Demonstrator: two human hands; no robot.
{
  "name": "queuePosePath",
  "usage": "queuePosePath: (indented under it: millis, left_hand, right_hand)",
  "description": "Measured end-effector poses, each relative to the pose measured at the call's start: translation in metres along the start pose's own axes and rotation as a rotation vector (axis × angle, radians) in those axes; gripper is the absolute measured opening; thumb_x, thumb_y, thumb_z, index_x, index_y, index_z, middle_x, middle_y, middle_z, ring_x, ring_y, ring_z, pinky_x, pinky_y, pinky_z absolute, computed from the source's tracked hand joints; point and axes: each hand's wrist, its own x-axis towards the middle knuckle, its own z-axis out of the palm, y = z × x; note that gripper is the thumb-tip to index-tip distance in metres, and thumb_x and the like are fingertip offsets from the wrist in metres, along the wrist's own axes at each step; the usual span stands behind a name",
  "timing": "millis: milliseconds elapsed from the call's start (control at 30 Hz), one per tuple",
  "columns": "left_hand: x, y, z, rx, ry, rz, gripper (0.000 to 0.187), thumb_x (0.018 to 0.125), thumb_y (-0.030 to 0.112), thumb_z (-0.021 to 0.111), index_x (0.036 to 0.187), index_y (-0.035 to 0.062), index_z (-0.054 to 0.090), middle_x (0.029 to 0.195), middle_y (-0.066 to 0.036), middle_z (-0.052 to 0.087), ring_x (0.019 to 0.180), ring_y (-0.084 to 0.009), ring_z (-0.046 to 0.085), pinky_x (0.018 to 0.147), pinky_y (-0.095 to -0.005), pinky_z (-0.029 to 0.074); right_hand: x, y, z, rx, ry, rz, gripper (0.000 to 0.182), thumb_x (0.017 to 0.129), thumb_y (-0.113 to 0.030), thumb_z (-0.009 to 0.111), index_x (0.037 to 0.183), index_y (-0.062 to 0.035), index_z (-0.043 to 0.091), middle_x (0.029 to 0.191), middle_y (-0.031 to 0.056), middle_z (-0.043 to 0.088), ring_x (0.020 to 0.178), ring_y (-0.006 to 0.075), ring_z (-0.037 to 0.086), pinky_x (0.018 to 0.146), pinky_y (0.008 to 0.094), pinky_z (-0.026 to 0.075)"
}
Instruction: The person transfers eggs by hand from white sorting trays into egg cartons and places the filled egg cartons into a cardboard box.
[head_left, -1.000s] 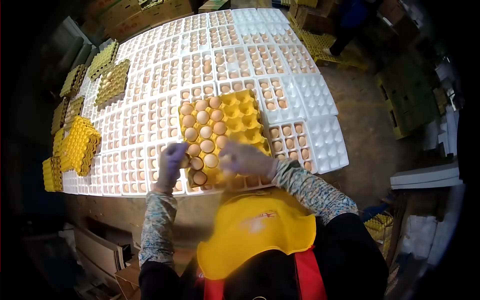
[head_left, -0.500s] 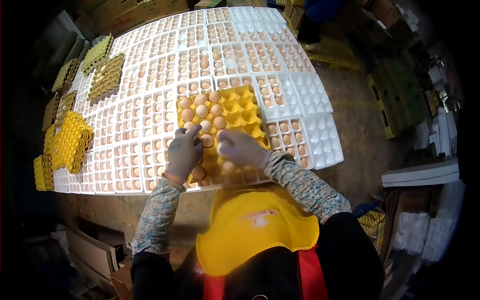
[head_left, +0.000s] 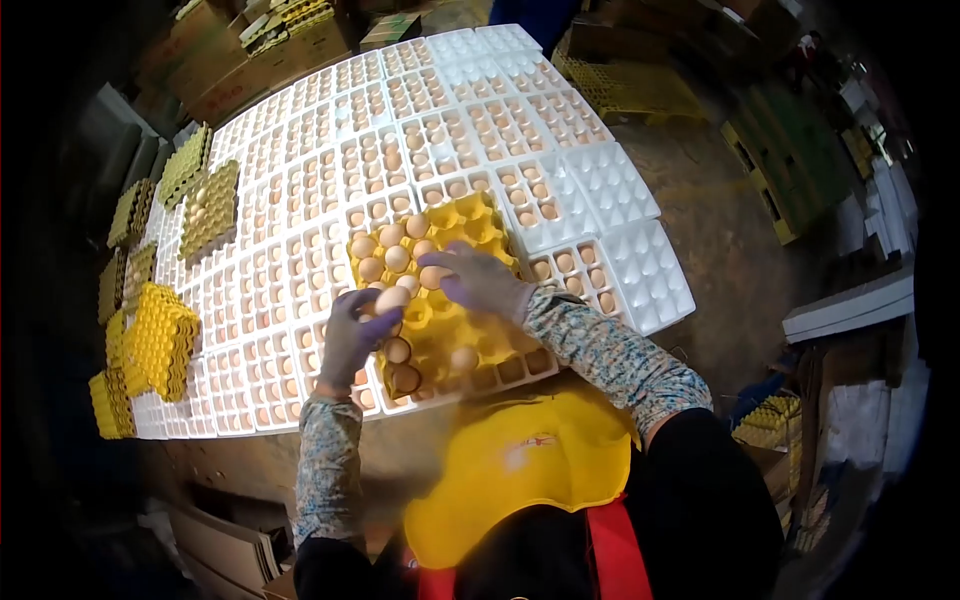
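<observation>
A yellow egg tray [head_left: 478, 222] lies on top of the white trays, partly filled with brown eggs along its left side. My left hand [head_left: 352, 335], in a purple glove, holds a brown egg [head_left: 392, 298] over the tray's near-left part. My right hand [head_left: 475, 278], also gloved, reaches across the middle of the tray with its fingers on an egg [head_left: 433, 277]. Another egg [head_left: 463, 358] sits alone in a near cell.
White trays of eggs [head_left: 300, 250] cover the floor ahead; empty white trays [head_left: 650, 270] lie at the right. Stacks of yellow trays [head_left: 160, 335] stand at the left. Cardboard boxes and crates ring the area. My yellow apron fills the foreground.
My left hand has lifted an egg off the tray's near-left area. My right hand moved farther up the tray to an egg in the middle. The view shifted slightly.
</observation>
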Motion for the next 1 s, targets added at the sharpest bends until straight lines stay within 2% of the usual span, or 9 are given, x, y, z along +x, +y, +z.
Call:
queuePosePath:
  millis: [67, 167, 300, 433, 467, 567, 733, 833, 1000]
  left_hand:
    - [-0.007, 0.021, -0.009, -0.324, 0.037, -0.134, 0.049, 0.084, 0.028, 0.08, 0.123, 0.0017, 0.066, 0.117, -0.007, 0.063, 0.102, -0.0172, 0.063, 0.082, -0.0288, 0.055]
    - [0.008, 0.007, 0.004, -0.578, 0.111, 0.042, 0.045, 0.095, 0.019, 0.065, 0.134, -0.001, 0.056, 0.12, -0.009, 0.063, 0.102, -0.0185, 0.064, 0.083, -0.0294, 0.054]
    - [0.006, -0.014, 0.028, -0.55, 0.113, -0.012, 0.05, 0.099, 0.033, 0.055, 0.138, 0.001, 0.054, 0.134, -0.016, 0.061, 0.118, -0.0274, 0.062, 0.096, -0.0403, 0.052]
    - [0.033, -0.008, 0.069, -0.638, 0.089, 0.117, 0.051, 0.096, 0.026, 0.056, 0.141, 0.0023, 0.05, 0.138, -0.016, 0.057, 0.12, -0.0261, 0.06, 0.092, -0.0385, 0.054]
    - [0.029, -0.006, 0.069, -0.621, 0.085, 0.108, 0.053, 0.094, 0.018, 0.057, 0.143, 0.0034, 0.047, 0.14, -0.015, 0.054, 0.121, -0.0248, 0.058, 0.089, -0.037, 0.055]
    - [0.051, 0.115, 0.12, -0.031, 0.032, 0.162, 0.046, 0.069, 0.012, 0.08, 0.112, 0.0027, 0.067, 0.14, -0.014, 0.051, 0.128, -0.0269, 0.052, 0.104, -0.0382, 0.044]
    - [0.161, 0.155, 0.255, 0.525, -0.369, 0.285, 0.043, 0.065, 0.025, 0.089, 0.101, 0.0092, 0.072, 0.126, -0.021, 0.058, 0.117, -0.0395, 0.061, 0.097, -0.0436, 0.053]
    - [0.2, 0.113, 0.311, 0.714, -0.466, 0.246, 0.043, 0.068, 0.029, 0.087, 0.103, 0.008, 0.073, 0.11, -0.017, 0.066, 0.11, -0.0372, 0.065, 0.087, -0.0447, 0.056]
    - [0.192, 0.09, 0.34, 0.467, -0.242, -0.248, 0.049, 0.077, 0.043, 0.081, 0.103, 0.0029, 0.073, 0.092, -0.018, 0.071, 0.106, -0.0346, 0.064, 0.085, -0.0448, 0.055]
  right_hand:
    - [0.015, 0.006, 0.015, -0.394, 0.211, -0.023, 0.023, 0.089, -0.024, 0.066, 0.104, -0.0078, 0.068, 0.113, 0.0182, 0.067, 0.097, 0.0277, 0.068, 0.081, 0.0474, 0.054]
    - [0.061, 0.094, 0.124, -0.191, 0.205, 0.207, 0.033, 0.101, -0.009, 0.049, 0.132, -0.0023, 0.054, 0.112, 0.0104, 0.063, 0.098, 0.0203, 0.061, 0.079, 0.0342, 0.049]
    - [0.06, 0.039, 0.052, -0.778, -0.013, -0.11, 0.05, 0.086, -0.036, 0.074, 0.127, -0.0102, 0.062, 0.117, 0.0133, 0.063, 0.104, 0.0259, 0.062, 0.092, 0.0387, 0.049]
    - [0.007, 0.042, -0.087, 0.276, 0.136, 0.121, 0.064, 0.074, -0.038, 0.091, 0.123, -0.0097, 0.062, 0.118, 0.0111, 0.063, 0.117, 0.0262, 0.06, 0.101, 0.0395, 0.046]
    - [0.015, 0.113, -0.067, 0.231, 0.538, -0.313, 0.059, 0.076, -0.032, 0.09, 0.122, -0.0079, 0.062, 0.112, 0.0073, 0.065, 0.107, 0.0214, 0.064, 0.092, 0.0352, 0.05]
    - [-0.054, 0.175, -0.204, 0.844, 0.309, 0.518, 0.059, 0.079, -0.03, 0.088, 0.124, -0.0054, 0.059, 0.109, 0.0046, 0.067, 0.089, 0.0127, 0.065, 0.071, 0.0267, 0.054]
    - [-0.093, 0.26, -0.262, -0.139, 0.082, 0.243, 0.056, 0.071, -0.033, 0.089, 0.115, -0.0034, 0.069, 0.141, 0.0174, 0.051, 0.124, 0.0367, 0.055, 0.104, 0.0397, 0.048]
    - [-0.068, 0.28, -0.232, -0.436, -0.038, -0.181, 0.04, 0.07, -0.024, 0.081, 0.105, -0.0077, 0.07, 0.124, 0.0136, 0.059, 0.115, 0.0311, 0.06, 0.092, 0.0395, 0.055]
    - [-0.056, 0.331, -0.173, -0.388, 0.097, -0.054, 0.033, 0.076, -0.018, 0.07, 0.107, -0.0064, 0.07, 0.134, 0.0121, 0.06, 0.115, 0.0297, 0.063, 0.09, 0.0359, 0.056]
